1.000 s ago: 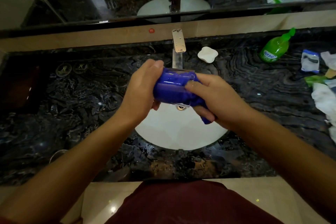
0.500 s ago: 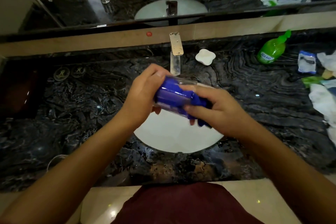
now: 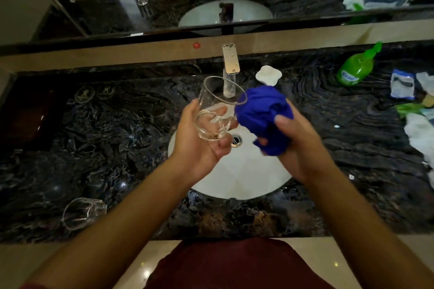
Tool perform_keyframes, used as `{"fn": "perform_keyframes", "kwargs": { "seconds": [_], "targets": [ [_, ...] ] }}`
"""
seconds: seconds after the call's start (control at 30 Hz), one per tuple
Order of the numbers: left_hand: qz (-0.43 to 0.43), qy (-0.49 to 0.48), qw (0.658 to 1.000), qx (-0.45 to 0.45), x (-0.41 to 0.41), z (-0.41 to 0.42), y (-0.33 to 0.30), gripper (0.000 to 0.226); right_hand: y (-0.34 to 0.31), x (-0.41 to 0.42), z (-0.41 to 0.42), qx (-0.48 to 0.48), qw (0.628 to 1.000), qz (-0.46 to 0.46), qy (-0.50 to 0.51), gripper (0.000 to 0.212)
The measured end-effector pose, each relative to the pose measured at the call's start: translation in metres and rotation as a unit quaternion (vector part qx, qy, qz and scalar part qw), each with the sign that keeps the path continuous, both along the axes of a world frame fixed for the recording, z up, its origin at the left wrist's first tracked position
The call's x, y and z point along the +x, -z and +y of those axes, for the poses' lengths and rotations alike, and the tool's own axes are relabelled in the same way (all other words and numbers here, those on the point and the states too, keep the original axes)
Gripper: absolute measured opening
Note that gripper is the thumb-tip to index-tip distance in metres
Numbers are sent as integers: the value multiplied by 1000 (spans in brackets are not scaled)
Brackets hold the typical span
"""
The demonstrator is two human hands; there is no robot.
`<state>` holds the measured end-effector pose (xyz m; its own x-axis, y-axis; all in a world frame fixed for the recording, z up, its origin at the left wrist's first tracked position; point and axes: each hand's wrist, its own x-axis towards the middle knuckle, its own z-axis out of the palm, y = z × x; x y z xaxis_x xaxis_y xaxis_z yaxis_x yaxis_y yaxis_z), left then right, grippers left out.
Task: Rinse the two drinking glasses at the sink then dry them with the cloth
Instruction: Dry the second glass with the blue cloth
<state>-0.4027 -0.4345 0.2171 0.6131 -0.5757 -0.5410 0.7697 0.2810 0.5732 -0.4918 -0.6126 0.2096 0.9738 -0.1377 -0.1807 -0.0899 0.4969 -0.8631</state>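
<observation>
Over the white oval sink basin point(image 3: 237, 178), the left hand point(image 3: 202, 143) grips a clear drinking glass point(image 3: 217, 110) tilted mouth-up toward the far right, just touching the bunched blue cloth point(image 3: 264, 117) clutched by the right hand point(image 3: 298, 145), while a second clear glass point(image 3: 82, 213) lies on the counter near left.

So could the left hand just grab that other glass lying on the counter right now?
Probably not yet: the left hand already grips a glass. The way to the second glass on the counter looks free, but it would have to put the first one down.
</observation>
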Motion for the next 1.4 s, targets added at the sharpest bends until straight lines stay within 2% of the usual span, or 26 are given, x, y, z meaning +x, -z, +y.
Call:
{"fn": "perform_keyframes", "kwargs": {
  "seconds": [0.07,0.13,0.33,0.4,0.5,0.63,0.77,0.87,0.97,1.03,1.13,1.17,1.23,1.27,1.33,1.4],
  "targets": [
    [-4,-10,1000,8,-2,-3,4,55,5,1,8,-133,991,-3,20,79],
    [-22,-8,1000,11,-4,-3,5,55,7,3,17,-195,980,3,50,87],
    [-21,79,994,-66,-12,-4,3,62,12,9,22,-187,980,-34,63,84],
    [-11,102,991,-81,-13,-2,3,59,8,7,16,-218,974,-50,35,92],
    [-24,123,991,-43,-15,3,-4,58,-2,4,9,-274,958,-79,-20,111],
    [-81,139,987,-8,-11,7,-14,48,-12,-3,8,-282,952,-114,-37,104],
    [-127,128,983,-39,-6,8,-22,45,-17,-7,12,-278,950,-138,-8,101],
    [-105,118,984,-83,-4,3,-35,43,-26,-11,19,-286,946,-151,9,97],
    [-86,85,993,2,-7,-2,-38,52,-32,-14,22,-325,931,-161,43,97],
    [-161,40,983,79,-5,-6,-32,55,-32,-16,21,-326,928,-167,63,99],
    [-345,-32,924,162,-3,-11,-24,58,-24,-12,21,-258,949,-162,77,90],
    [-394,-54,900,178,-7,-11,-20,54,-19,-9,23,-204,964,-156,73,88],
    [-471,-86,861,169,-17,-9,-17,29,-10,-5,27,-61,990,-120,50,85],
    [-515,-99,835,166,-23,-8,-19,28,-6,-4,29,0,995,-91,36,82],
    [-602,-104,768,194,-24,-6,-18,30,0,-3,31,71,997,-41,13,68],
    [-697,-72,670,246,-19,-6,-18,26,4,-2,29,95,996,3,0,53]
  ]
}}
